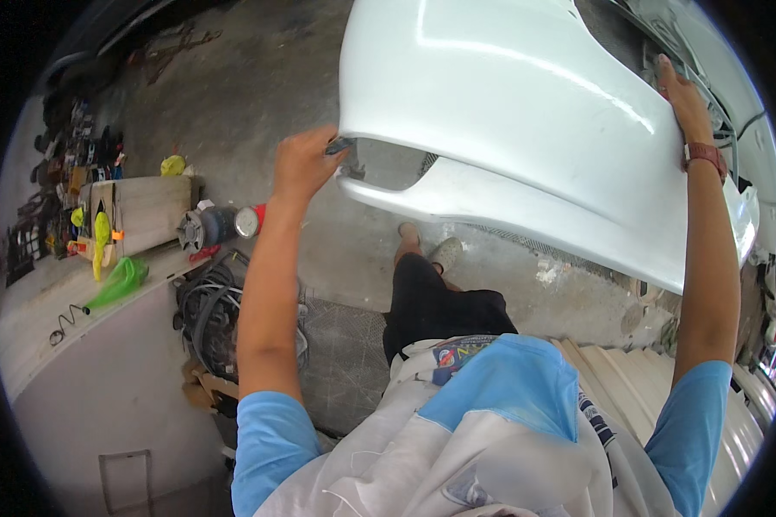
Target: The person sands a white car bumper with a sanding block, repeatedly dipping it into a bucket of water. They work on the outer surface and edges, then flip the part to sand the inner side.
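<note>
A large white car bumper (508,112) hangs in the air in front of me, held up at both ends. My left hand (303,162) grips its lower left edge, next to a dark opening in the panel. My right hand (682,95), with a red watch on the wrist, holds the bumper's far right edge. Both arms are raised. Below the bumper I see my dark trousers and shoes (431,250) on the concrete floor.
A low white wall (86,345) on the left carries a wooden box, green items and small tools. Black hoses and cables (207,310) lie beside it, with a small motor-like device (220,226). Wooden slats (612,370) lie at the right. Part of a car (750,155) shows at the far right.
</note>
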The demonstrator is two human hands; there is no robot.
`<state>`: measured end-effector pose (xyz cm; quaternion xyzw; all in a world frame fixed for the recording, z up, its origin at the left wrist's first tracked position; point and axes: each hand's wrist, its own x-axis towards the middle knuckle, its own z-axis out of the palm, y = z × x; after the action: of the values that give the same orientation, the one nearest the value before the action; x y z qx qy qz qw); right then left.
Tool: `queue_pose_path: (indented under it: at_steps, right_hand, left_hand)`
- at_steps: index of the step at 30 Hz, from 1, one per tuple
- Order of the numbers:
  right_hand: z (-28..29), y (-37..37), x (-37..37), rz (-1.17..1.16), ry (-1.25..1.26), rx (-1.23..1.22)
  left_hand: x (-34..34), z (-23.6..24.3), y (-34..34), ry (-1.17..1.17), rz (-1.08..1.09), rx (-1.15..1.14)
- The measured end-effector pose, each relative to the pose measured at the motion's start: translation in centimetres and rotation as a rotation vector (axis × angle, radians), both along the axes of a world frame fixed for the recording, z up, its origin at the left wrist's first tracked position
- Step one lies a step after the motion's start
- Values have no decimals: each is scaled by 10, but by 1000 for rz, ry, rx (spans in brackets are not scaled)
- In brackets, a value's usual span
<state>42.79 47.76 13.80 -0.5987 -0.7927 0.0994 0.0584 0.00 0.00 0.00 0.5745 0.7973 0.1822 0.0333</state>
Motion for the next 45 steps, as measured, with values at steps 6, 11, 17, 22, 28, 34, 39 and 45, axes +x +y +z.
queue_pose_path:
  at_steps: [6,11,17,22,28,34,39,45]
  right_hand:
    - [-11,15,9,2,-22,13]
    - [-10,9,5,4,-23,14]
    - [-12,6,1,8,-32,75]
    - [-7,16,2,67,-102,-28]
    - [-14,27,3,84,-87,-37]
    - [-19,30,11,138,-105,20]
    - [-19,33,10,156,-70,-12]
    - [-13,51,18,92,-83,-5]
  left_hand:
    - [41,4,-12,-438,561,391]
    - [81,7,19,-864,1024,370]
    - [223,31,56,-483,336,243]
    - [291,43,27,-237,-182,23]
    - [210,30,-30,-230,298,-192]
    - [298,-25,-16,-236,101,133]
    - [136,-88,-43,-921,694,385]
    - [238,-15,36,-1144,1124,744]
